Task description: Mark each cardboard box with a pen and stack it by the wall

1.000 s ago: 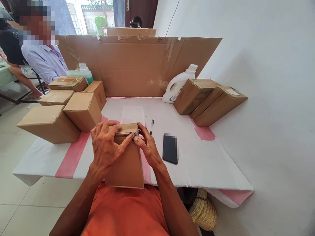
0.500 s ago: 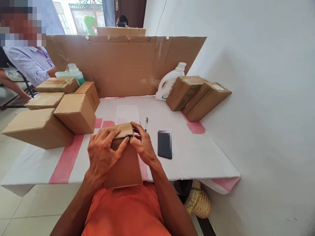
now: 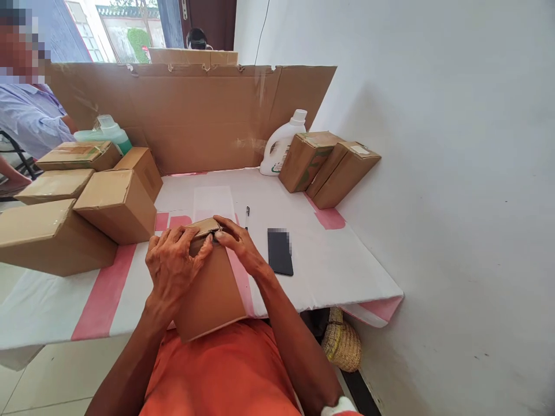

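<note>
A brown cardboard box [image 3: 210, 294] stands at the table's front edge, close against my body. My left hand [image 3: 173, 263] is closed over its upper left side, with the thumb pressed near the top right corner. At that same corner my right hand [image 3: 240, 242] grips the box, fingers over the far edge and thumb on the near side. Something small and dark shows at the corner between both thumbs; I cannot make out what it is. A black phone [image 3: 280, 254] lies to the right of my right hand, and a pen [image 3: 247, 216] lies beyond it.
Several closed cardboard boxes [image 3: 115, 199] stand at the left, beside a bottle of green liquid [image 3: 121, 140]. A white jug [image 3: 277, 147] and more boxes [image 3: 306, 164] stand at the back right. A cardboard sheet [image 3: 191, 115] lines the back. Another person [image 3: 28, 115] sits at the left.
The view has turned slightly to the right. The box leans a little differently under my hands, its lower edge now more slanted. Both hands keep their hold at the top corner.
</note>
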{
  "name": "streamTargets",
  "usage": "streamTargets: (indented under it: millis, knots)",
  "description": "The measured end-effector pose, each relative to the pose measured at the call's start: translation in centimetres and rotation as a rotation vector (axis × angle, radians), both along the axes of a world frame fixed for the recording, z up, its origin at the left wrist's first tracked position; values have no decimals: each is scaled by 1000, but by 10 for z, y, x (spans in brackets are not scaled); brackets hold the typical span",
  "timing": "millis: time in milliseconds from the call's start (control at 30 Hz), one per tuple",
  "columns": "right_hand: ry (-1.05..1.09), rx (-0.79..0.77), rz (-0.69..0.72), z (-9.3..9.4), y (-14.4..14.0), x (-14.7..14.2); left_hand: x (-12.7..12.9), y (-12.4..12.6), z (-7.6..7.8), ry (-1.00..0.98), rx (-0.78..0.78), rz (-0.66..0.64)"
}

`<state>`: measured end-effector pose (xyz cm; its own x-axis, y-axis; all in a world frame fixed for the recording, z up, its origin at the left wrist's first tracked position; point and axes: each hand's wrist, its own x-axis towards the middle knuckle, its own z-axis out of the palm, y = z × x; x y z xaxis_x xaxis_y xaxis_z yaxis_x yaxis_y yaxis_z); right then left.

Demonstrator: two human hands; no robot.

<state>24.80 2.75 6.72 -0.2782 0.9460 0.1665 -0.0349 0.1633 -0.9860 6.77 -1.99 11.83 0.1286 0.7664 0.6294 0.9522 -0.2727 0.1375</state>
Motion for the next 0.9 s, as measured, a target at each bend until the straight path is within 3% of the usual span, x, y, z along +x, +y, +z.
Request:
streamTargets:
  millis: [67,200,367,500,667,900]
  knots:
    - [-208,-1,-15,-9,17,17,-6,0,-1,-15,-37,-24]
    - [-896,2,-281,-27,61,56,-9,-2,-5,-43,-15,-54]
    - [-1153,-24,-239,-47,95,68,-6,-1,-10,-7,-5,-83]
    - [-1210,-62,-226,-59,103,63,-10,-1,-10,32,-47,-79]
    - [-1154,-215,-380,-65,103,63,-8,-3,-11,39,-23,-84]
    - [-742,-368,-347,-49,102,59,-2,-3,-12,50,-32,-79]
